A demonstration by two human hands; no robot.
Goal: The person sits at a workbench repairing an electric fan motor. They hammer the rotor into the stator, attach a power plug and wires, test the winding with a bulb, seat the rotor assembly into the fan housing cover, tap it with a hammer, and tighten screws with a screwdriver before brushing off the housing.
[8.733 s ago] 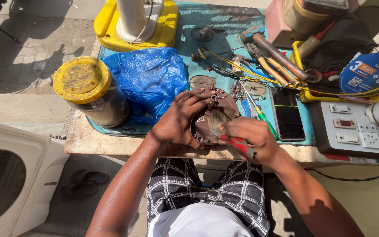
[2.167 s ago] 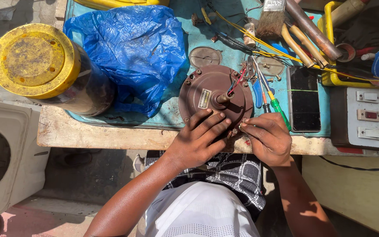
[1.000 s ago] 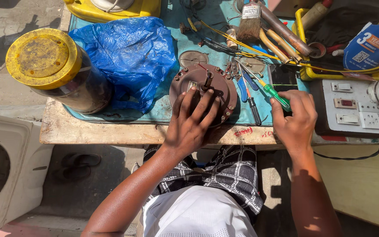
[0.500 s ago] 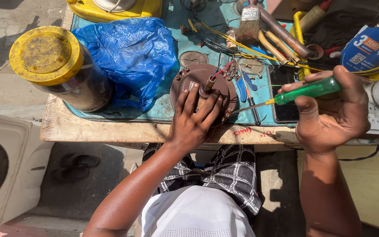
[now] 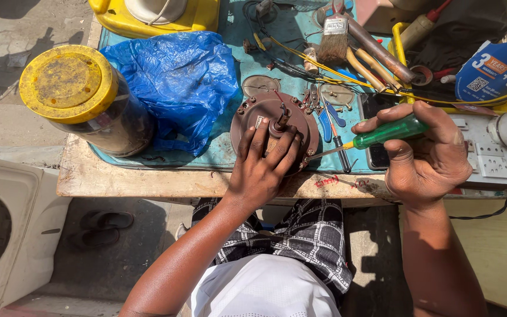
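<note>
Left hand [image 5: 262, 170] spread flat on round brown motor housing [image 5: 274, 120], near front edge of worktop [image 5: 148, 179]; right hand [image 5: 426, 155] clenched round green-handled screwdriver [image 5: 362, 140], tip at housing's right rim; housing looks closed, rim screws seemingly unfinished.

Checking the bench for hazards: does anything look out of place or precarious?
The brown round motor housing sits at the table's front edge, steadied by the left hand. A dark phone lies among loose tools.

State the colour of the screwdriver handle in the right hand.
Translucent green, on the screwdriver in the right hand; head view.
</note>
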